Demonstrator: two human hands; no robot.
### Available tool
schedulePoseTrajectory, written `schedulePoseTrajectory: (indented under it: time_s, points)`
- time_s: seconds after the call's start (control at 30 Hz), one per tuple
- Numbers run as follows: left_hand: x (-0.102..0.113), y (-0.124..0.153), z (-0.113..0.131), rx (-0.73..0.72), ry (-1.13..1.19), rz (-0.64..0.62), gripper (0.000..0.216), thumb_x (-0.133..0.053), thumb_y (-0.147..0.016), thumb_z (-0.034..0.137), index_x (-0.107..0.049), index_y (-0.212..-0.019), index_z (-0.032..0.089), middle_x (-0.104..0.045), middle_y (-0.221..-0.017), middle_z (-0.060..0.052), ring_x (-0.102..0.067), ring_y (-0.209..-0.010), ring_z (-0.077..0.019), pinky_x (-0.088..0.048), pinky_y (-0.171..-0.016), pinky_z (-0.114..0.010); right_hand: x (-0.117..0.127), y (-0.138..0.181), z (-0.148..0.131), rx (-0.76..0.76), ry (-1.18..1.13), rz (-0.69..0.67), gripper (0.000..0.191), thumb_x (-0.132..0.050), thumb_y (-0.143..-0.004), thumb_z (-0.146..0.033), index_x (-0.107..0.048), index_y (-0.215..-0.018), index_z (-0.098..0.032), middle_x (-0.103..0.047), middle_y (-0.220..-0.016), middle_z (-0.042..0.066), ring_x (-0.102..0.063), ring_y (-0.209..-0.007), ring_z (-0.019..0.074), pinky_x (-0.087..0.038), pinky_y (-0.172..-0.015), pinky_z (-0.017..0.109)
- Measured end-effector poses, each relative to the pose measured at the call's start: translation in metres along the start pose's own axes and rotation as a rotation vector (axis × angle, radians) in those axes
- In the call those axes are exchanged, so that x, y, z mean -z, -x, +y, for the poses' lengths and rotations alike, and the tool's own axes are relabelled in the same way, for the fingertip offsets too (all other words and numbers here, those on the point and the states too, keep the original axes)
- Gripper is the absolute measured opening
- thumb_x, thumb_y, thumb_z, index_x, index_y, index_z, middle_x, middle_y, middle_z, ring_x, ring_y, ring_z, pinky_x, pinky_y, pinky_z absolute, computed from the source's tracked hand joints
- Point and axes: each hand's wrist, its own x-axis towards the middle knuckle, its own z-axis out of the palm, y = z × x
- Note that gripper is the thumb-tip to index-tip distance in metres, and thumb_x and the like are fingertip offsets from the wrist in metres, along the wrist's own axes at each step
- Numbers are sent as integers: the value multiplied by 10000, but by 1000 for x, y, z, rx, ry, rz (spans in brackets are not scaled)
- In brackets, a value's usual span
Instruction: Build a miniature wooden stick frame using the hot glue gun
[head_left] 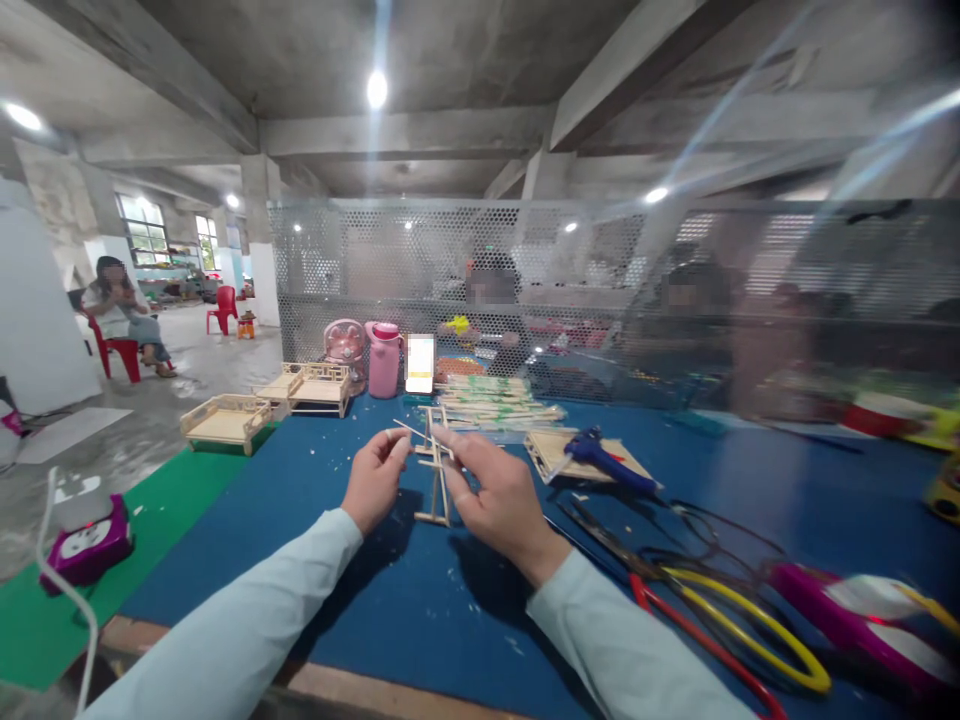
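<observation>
A small frame of thin wooden sticks (437,480) stands upright on the blue mat (420,610) between my hands. My right hand (499,495) pinches the top of this frame with thumb and fingers. My left hand (375,478) is closed in a pinch on a single thin stick (411,430), whose tip reaches toward the frame's top. Both arms wear pale sleeves. A bundle of loose sticks (495,405) lies farther back on the mat.
A blue glue gun (604,458) rests on a wooden panel at right. Scissors and red and yellow loops (720,620) lie near right. Small wooden bed models (225,420), a pink bottle (384,358) and a phone (420,363) stand behind. A mesh screen (600,270) separates other people.
</observation>
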Motion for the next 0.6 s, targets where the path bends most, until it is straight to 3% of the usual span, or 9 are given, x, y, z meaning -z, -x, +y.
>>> schedulePoseTrajectory:
  time_s: [0.13, 0.23, 0.43, 0.6]
  points:
    - [5, -4, -3, 30, -32, -12, 297, -698, -625, 410, -645, -663, 120, -534, -505, 27, -406, -453, -64, -328, -449, -193, 9, -40, -19, 55, -79, -165, 510, -458, -808, -157, -477, -1314, -222, -643, -721, 1, -543, -608, 135, -441, -607, 248]
    - [6, -4, -2, 44, -34, -19, 327, -711, -597, 436, -611, -585, 125, -502, -449, 34, -407, -420, -65, -331, -436, -197, 7, -50, -23, 90, -134, -180, 436, -461, -818, -172, -545, -1244, -208, -658, -760, 8, -548, -619, 128, -448, -627, 250]
    - [5, 1, 2, -4, -68, 12, 362, -644, -687, 499, -644, -678, 137, -528, -494, 25, -412, -419, -71, -316, -422, -197, 2, -9, 10, 34, -34, 49, 231, -469, -834, -173, -684, -914, -201, -630, -831, 62, -571, -819, 185, -470, -736, 323]
    - [6, 7, 3, -325, -277, -27, 179, -598, -785, 325, -706, -822, 188, -644, -775, -34, -555, -702, -138, -414, -622, -220, 1, 20, 27, 34, 53, 28, 253, -472, -801, -140, -688, -914, -208, -587, -907, 80, -533, -871, 214, -450, -763, 379]
